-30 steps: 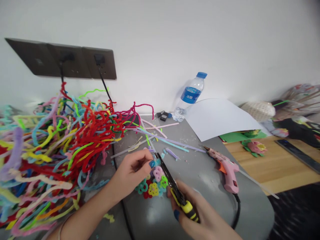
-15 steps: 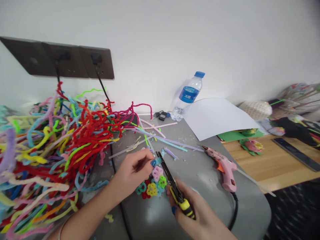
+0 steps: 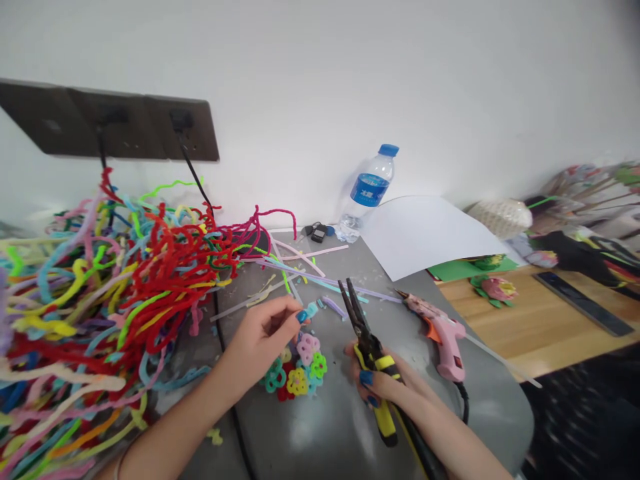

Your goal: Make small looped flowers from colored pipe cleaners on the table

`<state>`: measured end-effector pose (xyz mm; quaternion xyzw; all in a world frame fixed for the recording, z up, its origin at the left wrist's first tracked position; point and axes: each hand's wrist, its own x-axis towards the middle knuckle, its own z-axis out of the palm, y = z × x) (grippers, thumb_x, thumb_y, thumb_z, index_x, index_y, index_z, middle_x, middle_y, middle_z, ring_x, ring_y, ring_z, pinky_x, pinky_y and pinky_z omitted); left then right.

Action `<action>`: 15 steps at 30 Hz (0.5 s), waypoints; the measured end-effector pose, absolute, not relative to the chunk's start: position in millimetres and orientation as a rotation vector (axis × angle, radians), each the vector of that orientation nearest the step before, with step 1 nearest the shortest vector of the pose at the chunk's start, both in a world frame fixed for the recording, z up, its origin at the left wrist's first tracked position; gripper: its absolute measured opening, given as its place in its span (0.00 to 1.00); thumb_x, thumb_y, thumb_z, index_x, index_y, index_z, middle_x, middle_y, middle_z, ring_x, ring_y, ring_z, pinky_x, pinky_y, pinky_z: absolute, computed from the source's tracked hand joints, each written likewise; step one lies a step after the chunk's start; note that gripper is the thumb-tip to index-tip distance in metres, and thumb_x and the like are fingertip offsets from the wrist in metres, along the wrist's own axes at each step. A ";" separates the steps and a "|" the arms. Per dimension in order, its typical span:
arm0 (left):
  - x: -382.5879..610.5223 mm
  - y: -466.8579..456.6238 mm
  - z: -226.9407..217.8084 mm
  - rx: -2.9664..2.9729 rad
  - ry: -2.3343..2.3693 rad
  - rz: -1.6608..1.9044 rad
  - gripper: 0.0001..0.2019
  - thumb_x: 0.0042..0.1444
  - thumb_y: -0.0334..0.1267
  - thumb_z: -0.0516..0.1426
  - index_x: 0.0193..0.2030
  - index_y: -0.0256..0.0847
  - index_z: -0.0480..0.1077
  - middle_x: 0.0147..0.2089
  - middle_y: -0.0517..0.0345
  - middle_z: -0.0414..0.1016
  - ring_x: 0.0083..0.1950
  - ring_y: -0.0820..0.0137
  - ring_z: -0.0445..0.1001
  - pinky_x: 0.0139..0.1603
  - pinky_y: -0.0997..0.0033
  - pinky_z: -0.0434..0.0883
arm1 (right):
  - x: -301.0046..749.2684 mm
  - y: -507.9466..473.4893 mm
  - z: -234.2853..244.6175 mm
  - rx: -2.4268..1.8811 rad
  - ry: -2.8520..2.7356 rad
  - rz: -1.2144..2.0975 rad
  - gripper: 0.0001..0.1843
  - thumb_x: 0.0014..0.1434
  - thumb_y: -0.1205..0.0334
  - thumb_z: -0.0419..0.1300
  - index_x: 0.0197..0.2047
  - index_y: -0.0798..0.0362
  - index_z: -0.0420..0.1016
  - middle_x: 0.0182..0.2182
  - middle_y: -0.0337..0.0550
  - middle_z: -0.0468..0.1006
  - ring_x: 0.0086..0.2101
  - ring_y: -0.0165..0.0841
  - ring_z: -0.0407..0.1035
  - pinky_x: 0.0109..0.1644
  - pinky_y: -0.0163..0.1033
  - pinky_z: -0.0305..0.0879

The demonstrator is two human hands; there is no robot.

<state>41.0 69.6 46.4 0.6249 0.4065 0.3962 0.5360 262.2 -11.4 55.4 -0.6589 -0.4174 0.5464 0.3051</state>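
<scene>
We see the left hand (image 3: 273, 333) with its grip closed to a pinch, thumb and forefinger pressed on a small light-blue fuzzy piece (image 3: 311, 309) that pokes out past the fingertips. Just below that hand is a cluster of small looped flowers (image 3: 297, 381) in pink, green, yellow, teal and red; we cannot tell whether it rests on the grey worktop (image 3: 300, 440) or hangs from the fingers.

The right hand (image 3: 393, 390) has its grip wrapped around the yellow-and-black handles of a pair of pliers (image 3: 367, 343). The pliers' jaws stand slightly parted with nothing between them — they point up and away from us, well apart from the light-blue piece. Behind them a short lilac piece (image 3: 334, 307) lies among loose stems and scraps.

To the right of the pliers lies a pink glue gun (image 3: 445, 337), its nozzle turned toward the wall and a clear stick jutting from its back. On the left we see a big tangled heap of coloured pipe cleaners (image 3: 175, 253). A water bottle (image 3: 371, 187) leans against the wall, beside a white sheet of paper (image 3: 430, 233). Further right, a phone (image 3: 583, 303) lies on a wooden surface (image 3: 520, 333).
</scene>
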 end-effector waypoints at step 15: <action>1.0 69.2 51.5 2.669 0.722 1.536 0.11 0.63 0.25 0.56 0.49 0.40 0.75 0.33 0.55 0.79 0.33 0.73 0.75 0.36 0.73 0.72 | 259.8 9.9 8.3 -1.836 -1.855 0.292 0.20 0.49 0.60 0.61 0.47 0.51 0.69 0.42 0.51 0.72 0.42 0.48 0.69 0.47 0.52 0.66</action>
